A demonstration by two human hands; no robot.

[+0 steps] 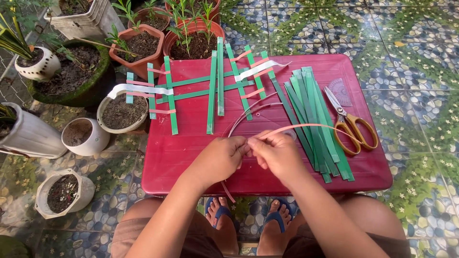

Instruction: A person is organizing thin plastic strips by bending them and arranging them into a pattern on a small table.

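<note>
- Head view: green strips [313, 119] and scissors [351, 125] lie on the red table [191, 157], potted plants [138, 45] beyond it.
- Left hand [221, 157] and right hand [276, 154] meet at the near edge, fingertips pinched shut on a thin pink strip [306, 126] arcing rightward.

A low red plastic counter [191, 157] stands on a tiled floor [406, 48] patterned with blue pebbles and green leafy bands. At the left and upper left of the frame cluster plant pots: terracotta pots [138, 45] with seedlings and white pots [86, 136] of soil. Even daylight.
</note>
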